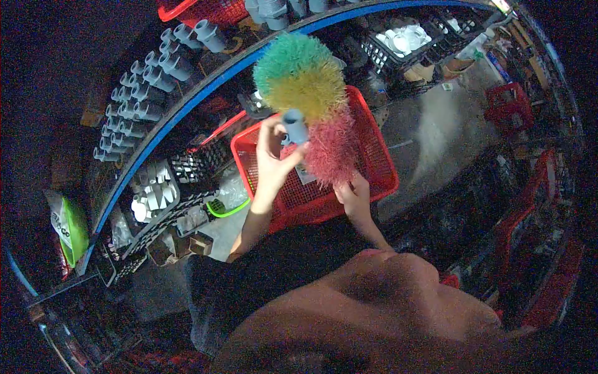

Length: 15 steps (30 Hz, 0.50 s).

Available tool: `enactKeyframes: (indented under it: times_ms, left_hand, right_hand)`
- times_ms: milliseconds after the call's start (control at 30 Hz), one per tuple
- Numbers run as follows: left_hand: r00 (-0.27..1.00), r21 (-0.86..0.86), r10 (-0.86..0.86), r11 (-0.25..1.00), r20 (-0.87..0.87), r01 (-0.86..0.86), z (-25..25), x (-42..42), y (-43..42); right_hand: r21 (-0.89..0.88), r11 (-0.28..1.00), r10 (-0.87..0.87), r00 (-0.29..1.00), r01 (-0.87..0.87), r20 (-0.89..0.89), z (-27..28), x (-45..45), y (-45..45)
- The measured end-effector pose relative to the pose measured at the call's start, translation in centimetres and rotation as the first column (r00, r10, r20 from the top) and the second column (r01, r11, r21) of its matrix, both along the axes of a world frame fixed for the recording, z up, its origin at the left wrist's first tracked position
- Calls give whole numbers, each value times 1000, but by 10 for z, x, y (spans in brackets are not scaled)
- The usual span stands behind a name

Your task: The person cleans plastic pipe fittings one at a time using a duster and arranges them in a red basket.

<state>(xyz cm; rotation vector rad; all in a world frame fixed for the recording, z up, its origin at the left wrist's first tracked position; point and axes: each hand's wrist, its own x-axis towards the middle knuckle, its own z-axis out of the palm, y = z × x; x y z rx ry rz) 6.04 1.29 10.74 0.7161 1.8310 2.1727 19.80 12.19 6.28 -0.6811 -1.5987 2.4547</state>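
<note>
My left hand (274,161) is closed around a small grey plastic pipe fitting (296,127), its round opening facing up. Against the fitting rests a fluffy duster (306,84), banded green, yellow and pinkish red. Its lower end is gripped by my right hand (355,196); the handle itself is hidden. Beneath both hands is a red plastic basket (387,165) with mesh walls. The fluff covers much of the basket's inside, where a pale patch shows that I cannot make out.
Rows of grey fittings (159,80) stand on a blue-edged table (233,67). Another red basket (205,9) is at the back. Black crates of white parts (402,40) sit beyond and to the left. A bright green handle (227,210) lies near my left forearm.
</note>
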Motion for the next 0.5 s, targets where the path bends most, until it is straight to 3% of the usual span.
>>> enactKeyframes:
  times_ms: [67,167,200,333,433,467,500]
  left_hand:
    - [997,90,66,993,41,-69,0,9,7]
    - [984,89,133,986,121,-144,-14,-6,2]
    - [963,47,244,967,114,-251,-25,-13,-4]
    - [944,62,315,945,99,-321,-12,-22,-14]
    - [966,-350,149,911,-211,-217,-24,-16,-17]
    - [913,-357,94,901,-397,-248,-27,-10,-11]
    - [945,-312,91,930,-315,-193,-30,-2,-5]
  right_hand:
    - [148,986,-60,989,79,-132,-7,-2,-2]
    - [245,969,-16,998,29,-58,5,-6,0]
    - [275,961,-2,999,11,-34,-3,-4,1]
    - [426,903,67,997,-50,-26,0,0,-2]
    - [435,900,30,998,-7,-48,-5,-3,-1]
    - [407,913,0,999,17,-42,-5,-5,1]
    - [378,925,-31,999,42,-36,-5,-7,2]
